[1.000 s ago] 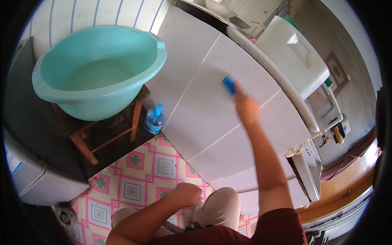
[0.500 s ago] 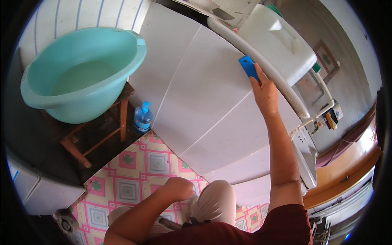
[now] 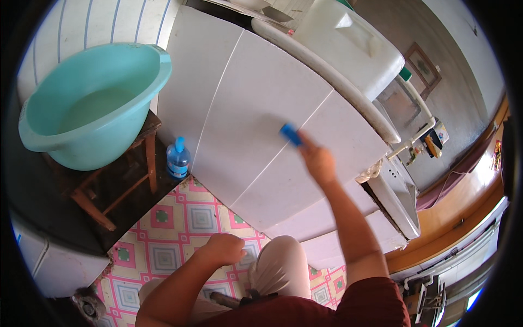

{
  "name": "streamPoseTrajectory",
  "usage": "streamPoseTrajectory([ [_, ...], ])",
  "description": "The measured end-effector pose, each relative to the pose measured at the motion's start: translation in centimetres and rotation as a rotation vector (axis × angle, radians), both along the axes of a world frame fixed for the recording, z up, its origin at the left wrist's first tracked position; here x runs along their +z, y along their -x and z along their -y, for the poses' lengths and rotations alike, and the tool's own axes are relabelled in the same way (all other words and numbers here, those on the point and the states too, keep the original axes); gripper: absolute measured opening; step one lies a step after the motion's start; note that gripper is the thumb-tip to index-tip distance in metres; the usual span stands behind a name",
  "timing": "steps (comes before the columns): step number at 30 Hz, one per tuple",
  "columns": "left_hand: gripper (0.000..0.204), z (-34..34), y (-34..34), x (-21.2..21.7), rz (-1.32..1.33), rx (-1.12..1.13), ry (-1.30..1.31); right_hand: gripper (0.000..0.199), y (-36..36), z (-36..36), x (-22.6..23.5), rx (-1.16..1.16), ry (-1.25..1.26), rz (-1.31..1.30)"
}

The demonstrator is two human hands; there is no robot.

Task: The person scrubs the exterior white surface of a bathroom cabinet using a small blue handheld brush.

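Note:
My right hand (image 3: 320, 163), arm stretched forward, grips a flat blue rectangular hand tool (image 3: 291, 134). Motion blurs both, and the tool's working side is hidden. It is at the pale tiled front (image 3: 245, 114) of a counter, close to a thin white joint line; whether it touches cannot be told. Closed into a fist, my left hand (image 3: 224, 249) stays low by my knees above the patterned floor, with nothing visible in it.
A turquoise basin (image 3: 103, 147) with cloudy water stands on a wooden stool (image 3: 150, 163) at left. Beside it is a blue-capped pump bottle (image 3: 178, 159). Above the tiles, a translucent jug (image 3: 354, 54) sits on the counter edge (image 3: 327, 68). A white sink (image 3: 400, 199) is at right.
My right hand has brought the blue tool down and left from under the counter edge to the middle of the tiles. My left fist is almost unmoved. The view has shifted slightly.

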State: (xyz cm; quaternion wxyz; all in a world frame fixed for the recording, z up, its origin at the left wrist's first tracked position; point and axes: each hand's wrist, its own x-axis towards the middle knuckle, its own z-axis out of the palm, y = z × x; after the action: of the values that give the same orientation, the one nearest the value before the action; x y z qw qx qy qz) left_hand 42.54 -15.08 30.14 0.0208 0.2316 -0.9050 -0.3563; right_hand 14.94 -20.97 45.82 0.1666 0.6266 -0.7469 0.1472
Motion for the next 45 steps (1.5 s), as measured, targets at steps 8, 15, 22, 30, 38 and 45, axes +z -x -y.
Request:
streamPoseTrajectory([
  [8, 0.028, 0.2, 0.0, -0.5, -0.042, 0.005, 0.045, 0.044, -0.6, 0.0, 4.9, 0.023, 0.259, 0.064],
  [15, 0.03, 0.1, 1.0, 0.8, 0.017, -0.003, 0.021, 0.05, 1.9, -3.2, -9.2, -0.142, -0.409, -0.045],
  [22, 0.031, 0.1, 0.6, 0.6, 0.046, -0.015, 0.007, 0.045, 2.1, -5.6, 7.8, -0.031, 0.299, 0.131],
  [30, 0.029, 0.2, 1.4, 0.5, 0.096, -0.029, 0.043, 0.051, 3.9, -9.1, -4.9, -0.163, -0.11, -0.032],
  [38, 0.027, -0.4, 0.6, 0.9, 0.109, 0.001, 0.04, 0.046, 5.6, -11.1, -2.4, -0.061, 0.09, -0.068],
  [45, 0.027, -0.3, 0.7, 0.7, 0.062, 0.01, 0.019, 0.045, 4.7, -11.5, 6.3, -0.104, 0.501, 0.245],
])
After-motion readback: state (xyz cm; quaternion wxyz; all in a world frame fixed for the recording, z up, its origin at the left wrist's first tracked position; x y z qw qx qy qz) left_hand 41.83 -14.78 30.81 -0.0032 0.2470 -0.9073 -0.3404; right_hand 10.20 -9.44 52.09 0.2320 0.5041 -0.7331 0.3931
